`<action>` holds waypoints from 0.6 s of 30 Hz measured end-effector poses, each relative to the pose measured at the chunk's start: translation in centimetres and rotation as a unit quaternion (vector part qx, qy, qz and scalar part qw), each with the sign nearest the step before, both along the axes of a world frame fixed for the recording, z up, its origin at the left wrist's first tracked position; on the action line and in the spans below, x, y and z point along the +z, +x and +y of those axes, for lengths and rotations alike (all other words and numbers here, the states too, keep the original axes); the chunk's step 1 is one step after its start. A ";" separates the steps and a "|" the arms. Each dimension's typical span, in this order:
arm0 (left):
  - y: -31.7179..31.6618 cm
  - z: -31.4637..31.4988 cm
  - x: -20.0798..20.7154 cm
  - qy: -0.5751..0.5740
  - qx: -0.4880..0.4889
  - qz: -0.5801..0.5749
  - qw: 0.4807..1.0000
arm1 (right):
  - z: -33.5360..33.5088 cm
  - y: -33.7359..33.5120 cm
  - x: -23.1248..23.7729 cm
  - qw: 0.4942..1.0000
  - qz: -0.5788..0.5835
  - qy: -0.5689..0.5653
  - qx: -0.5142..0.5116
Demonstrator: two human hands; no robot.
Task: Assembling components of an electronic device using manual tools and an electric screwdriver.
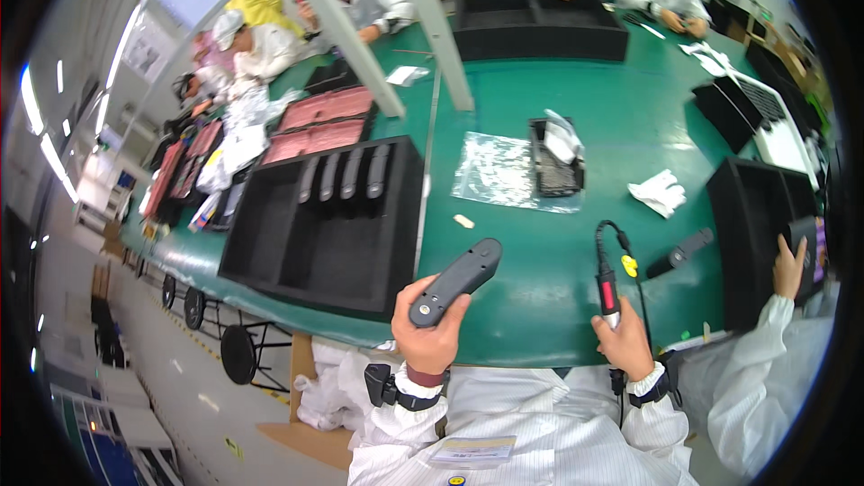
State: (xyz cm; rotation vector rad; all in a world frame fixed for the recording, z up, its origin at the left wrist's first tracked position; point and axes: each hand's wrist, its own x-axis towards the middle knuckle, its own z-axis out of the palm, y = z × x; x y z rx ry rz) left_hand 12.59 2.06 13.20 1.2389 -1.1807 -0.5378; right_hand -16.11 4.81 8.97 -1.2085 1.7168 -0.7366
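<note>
My left hand (425,342) is closed around the lower end of a long black plastic casing (461,279), tilted up to the right. Small screw holes show on its upward face. My right hand (628,342) grips a corded electric screwdriver (607,288), black with a red band and a white lower part. Its tip is hidden by my fingers. The screwdriver is apart from the casing. A similar black casing (679,252) lies on the green table (540,306), right of the screwdriver's cable. A yellow tag (629,265) hangs by that cable.
Left stands a black foam box (402,216) holding several casings (349,171). Ahead lie a clear bag (490,166), a small black tray (558,182) and a white glove (661,193). At right, a co-worker's hand (789,265) reaches into another foam box (731,243). Other people work across the table.
</note>
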 end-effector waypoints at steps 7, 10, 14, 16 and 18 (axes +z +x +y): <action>3.2 0.2 2.3 -0.203 0.004 -0.215 0.955 | -1.9 -0.3 -3.5 0.954 0.265 -0.094 0.105; 3.2 -0.4 2.4 -0.241 -0.008 -0.239 0.941 | -2.1 0.0 -4.9 0.931 0.319 -0.115 0.132; 2.3 -0.5 2.4 -0.245 -0.022 -0.231 0.941 | -1.5 0.6 -4.5 0.930 0.323 -0.122 0.122; 1.8 -0.7 2.2 -0.240 -0.030 -0.231 0.942 | -1.3 0.4 -4.5 0.927 0.329 -0.144 0.108; 1.3 -0.8 2.1 -0.236 -0.040 -0.225 0.945 | -1.3 0.2 -4.2 0.916 0.350 -0.160 0.113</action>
